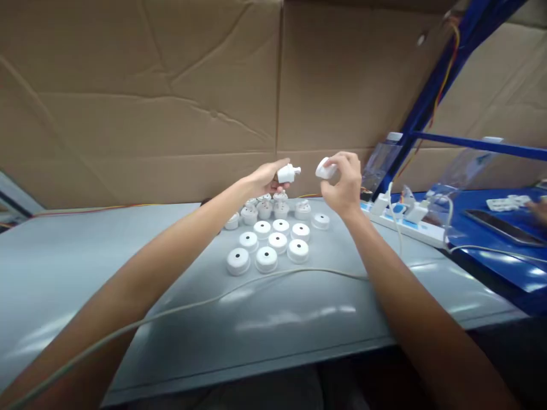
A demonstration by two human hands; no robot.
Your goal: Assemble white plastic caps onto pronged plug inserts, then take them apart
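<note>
My left hand [269, 177] is closed round a white plastic part [287, 173], whose narrow stub points right. Across a small gap, my right hand [345, 181] grips a white round cap [325, 168] between thumb and fingers. Both are raised above the grey table [183, 336]. Below them several white round caps [266, 259], each with a dark centre hole, lie in loose rows. Behind these stand several white knobby parts [265, 209], partly hidden by my left hand.
A pale cable [239, 287] runs across the table. To the right are a power strip [405, 225] with chargers plugged in, a clear bottle [382, 162] and a blue table [504, 250] with a phone [504, 226]. Another person's hand [538, 210] shows at the right edge. Cardboard [171, 114] walls the back.
</note>
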